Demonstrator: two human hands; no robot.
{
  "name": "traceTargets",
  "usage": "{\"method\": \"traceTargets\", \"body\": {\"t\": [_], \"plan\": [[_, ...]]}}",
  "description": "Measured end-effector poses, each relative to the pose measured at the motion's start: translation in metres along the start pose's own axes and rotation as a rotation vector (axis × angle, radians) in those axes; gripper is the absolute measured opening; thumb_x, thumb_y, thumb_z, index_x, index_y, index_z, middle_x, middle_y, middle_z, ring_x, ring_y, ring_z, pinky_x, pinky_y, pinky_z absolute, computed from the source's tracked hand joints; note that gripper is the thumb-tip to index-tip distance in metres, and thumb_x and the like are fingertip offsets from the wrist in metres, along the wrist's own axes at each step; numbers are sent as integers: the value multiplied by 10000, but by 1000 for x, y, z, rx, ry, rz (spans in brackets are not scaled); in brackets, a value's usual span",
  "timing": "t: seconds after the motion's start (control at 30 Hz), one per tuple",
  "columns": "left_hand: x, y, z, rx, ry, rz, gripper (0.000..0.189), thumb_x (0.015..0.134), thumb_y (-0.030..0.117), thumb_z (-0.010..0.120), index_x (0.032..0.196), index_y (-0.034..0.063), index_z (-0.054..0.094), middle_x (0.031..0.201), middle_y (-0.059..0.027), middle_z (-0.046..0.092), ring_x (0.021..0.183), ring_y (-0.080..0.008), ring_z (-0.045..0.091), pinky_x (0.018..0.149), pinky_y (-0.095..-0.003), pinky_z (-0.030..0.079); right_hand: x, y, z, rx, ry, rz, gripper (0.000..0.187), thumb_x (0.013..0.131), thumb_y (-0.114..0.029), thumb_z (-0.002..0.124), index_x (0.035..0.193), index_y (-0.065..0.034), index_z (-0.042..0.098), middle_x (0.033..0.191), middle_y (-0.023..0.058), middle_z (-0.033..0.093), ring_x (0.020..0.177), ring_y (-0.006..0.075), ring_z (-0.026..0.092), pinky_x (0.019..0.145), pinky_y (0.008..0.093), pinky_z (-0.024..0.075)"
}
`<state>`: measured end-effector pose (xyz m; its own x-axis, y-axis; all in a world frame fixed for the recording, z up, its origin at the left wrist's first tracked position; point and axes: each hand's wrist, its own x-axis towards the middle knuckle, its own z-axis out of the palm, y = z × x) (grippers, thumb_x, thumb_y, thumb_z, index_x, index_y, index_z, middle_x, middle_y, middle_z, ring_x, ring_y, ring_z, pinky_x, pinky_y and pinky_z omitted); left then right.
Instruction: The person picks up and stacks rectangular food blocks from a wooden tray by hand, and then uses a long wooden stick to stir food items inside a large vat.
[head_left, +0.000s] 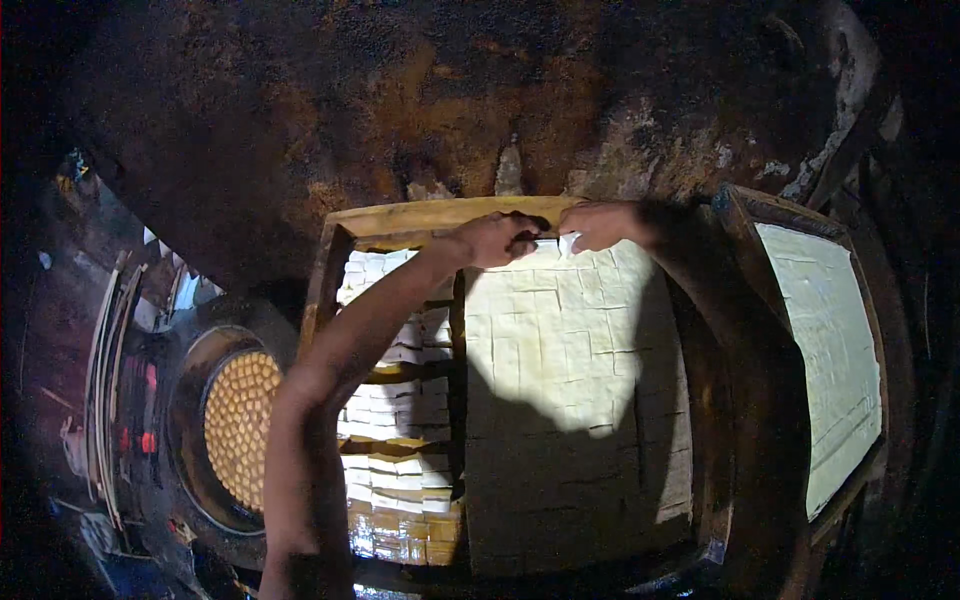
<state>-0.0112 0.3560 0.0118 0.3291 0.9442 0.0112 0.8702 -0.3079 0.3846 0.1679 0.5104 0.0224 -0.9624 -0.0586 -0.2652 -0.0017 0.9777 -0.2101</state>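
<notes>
A soft white slab (555, 337) lies in a wooden frame tray (457, 214), its surface scored by crossing cuts. At the far edge of the slab, my left hand (499, 238) has its fingers curled down; shadow hides whether they hold anything. Beside it, my right hand (600, 225) pinches a small white piece (568, 244) between thumb and fingers. Left of the slab, partly behind my left forearm, cut white blocks (394, 409) lie in separated rows. Woven matting (405, 532) shows bare at the near end of those rows. My arms shade much of the slab.
A second framed tray (814, 217) with a smooth white slab (829, 360) stands at right. At left, a round pan (191, 450) holds many small golden-brown pieces (240, 427). Thin sticks (105, 382) lie beyond it. A stained dark wall (420, 97) rises behind the tray.
</notes>
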Motion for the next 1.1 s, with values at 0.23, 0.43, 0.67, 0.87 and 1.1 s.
{"method": "traceTargets", "body": {"t": [0.23,0.43,0.67,0.87,1.1], "plan": [[32,-12,24,5,29,174,451,848,327,605,1217,81,524,950,-142,634,882,-308,611,804,-418,473,-7,-14,-32,118,-400,445,506,821,-316,585,1233,-31,511,1235,159,528,1155,293,488,979,369,386],[11,16,-2,-121,-128,26,444,844,320,618,1167,24,549,967,-161,625,880,-297,607,796,-400,472,0,-38,-19,-27,-136,303,468,794,-301,632,1147,-2,554,1101,169,597,1043,273,557,866,364,443],[-9,-11,-4,-92,-7,0,357,908,301,521,1164,56,561,1010,-181,636,879,-307,614,822,-377,479,1,-10,11,329,158,20,252,726,-171,678,871,23,606,774,129,618,709,200,585,608,377,463],[-24,-24,3,-79,-16,70,350,927,324,481,1183,98,559,986,-163,654,843,-290,625,787,-375,488,-5,-32,5,339,50,183,288,794,-167,631,1006,26,612,903,152,655,815,217,621,740,346,477],[-29,-43,-10,69,-28,-37,353,920,340,472,1163,103,568,1007,-162,633,882,-305,622,781,-407,489,6,-47,12,135,333,110,397,908,-274,502,1190,3,522,1202,214,534,1116,339,506,960,406,392]]}}
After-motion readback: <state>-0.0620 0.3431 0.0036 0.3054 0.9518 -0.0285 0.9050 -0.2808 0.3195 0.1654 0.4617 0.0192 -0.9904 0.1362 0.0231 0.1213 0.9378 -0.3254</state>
